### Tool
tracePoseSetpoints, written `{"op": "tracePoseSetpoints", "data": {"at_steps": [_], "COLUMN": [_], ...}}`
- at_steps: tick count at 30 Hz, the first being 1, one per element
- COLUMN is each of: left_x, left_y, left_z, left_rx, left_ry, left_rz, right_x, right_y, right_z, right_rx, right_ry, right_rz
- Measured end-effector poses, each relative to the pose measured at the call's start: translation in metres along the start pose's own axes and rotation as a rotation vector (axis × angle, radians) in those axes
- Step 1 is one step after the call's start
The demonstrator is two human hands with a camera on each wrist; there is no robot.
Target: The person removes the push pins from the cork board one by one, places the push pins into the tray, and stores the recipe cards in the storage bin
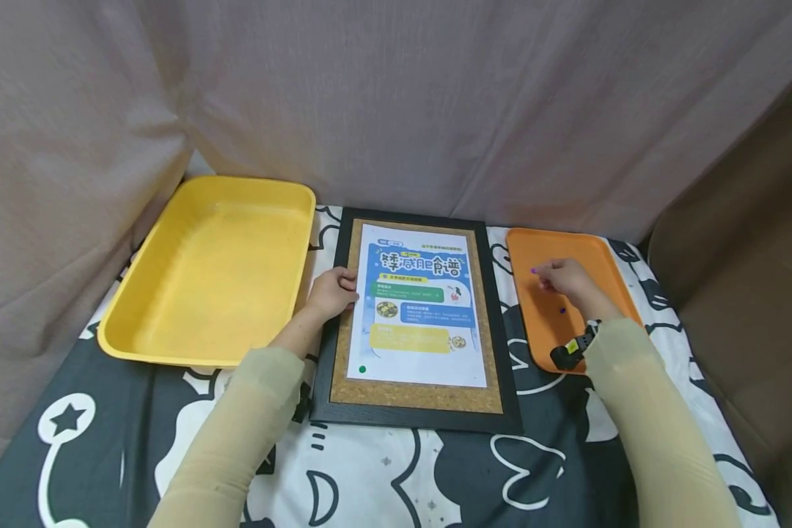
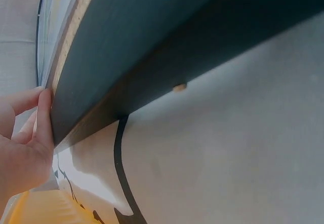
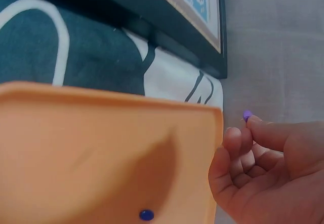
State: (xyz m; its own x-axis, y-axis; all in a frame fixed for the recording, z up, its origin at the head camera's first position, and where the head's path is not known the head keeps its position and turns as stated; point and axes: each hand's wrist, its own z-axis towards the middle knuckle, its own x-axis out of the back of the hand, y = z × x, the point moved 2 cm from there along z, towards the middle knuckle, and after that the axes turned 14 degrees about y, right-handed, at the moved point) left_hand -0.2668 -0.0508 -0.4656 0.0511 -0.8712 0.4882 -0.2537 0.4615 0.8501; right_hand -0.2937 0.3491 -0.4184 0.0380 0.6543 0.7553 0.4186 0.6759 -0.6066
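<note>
A printed paper sheet (image 1: 419, 308) lies on a cork board (image 1: 416, 396) with a black frame (image 1: 422, 418). A green thumbtack (image 1: 362, 369) is at the sheet's lower left corner. My left hand (image 1: 334, 292) rests over the frame's left side, its fingertips (image 2: 43, 95) at the sheet's left edge. Above the orange tray (image 1: 603, 257), my right hand (image 1: 567, 280) pinches a purple thumbtack (image 3: 247, 115) between thumb and forefinger, with a metal pin just showing. A dark blue thumbtack (image 3: 147, 215) lies in the tray below.
To the left of the frame stands a large yellow tray (image 1: 201, 286). A black and white patterned cloth (image 1: 369, 477) covers the table. Behind it hangs a grey-brown curtain (image 1: 396, 110), and a brown surface (image 1: 739, 279) rises at the right.
</note>
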Motion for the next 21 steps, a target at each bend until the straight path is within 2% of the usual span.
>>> {"op": "tracePoseSetpoints", "data": {"at_steps": [4,13,21], "left_x": [0.000,0.000,0.001], "left_y": [0.001,-0.001,0.001], "left_z": [0.000,-0.001,-0.001], "left_rx": [0.003,-0.009,0.003], "left_ry": [-0.001,-0.006,-0.012], "left_rz": [0.002,0.003,-0.001], "right_x": [0.003,0.010,0.017], "right_y": [0.007,0.017,0.036], "right_z": [0.000,-0.006,-0.002], "right_rx": [-0.036,-0.036,-0.098], "right_ry": [-0.017,-0.032,-0.022], "right_rz": [0.012,0.004,0.019]}}
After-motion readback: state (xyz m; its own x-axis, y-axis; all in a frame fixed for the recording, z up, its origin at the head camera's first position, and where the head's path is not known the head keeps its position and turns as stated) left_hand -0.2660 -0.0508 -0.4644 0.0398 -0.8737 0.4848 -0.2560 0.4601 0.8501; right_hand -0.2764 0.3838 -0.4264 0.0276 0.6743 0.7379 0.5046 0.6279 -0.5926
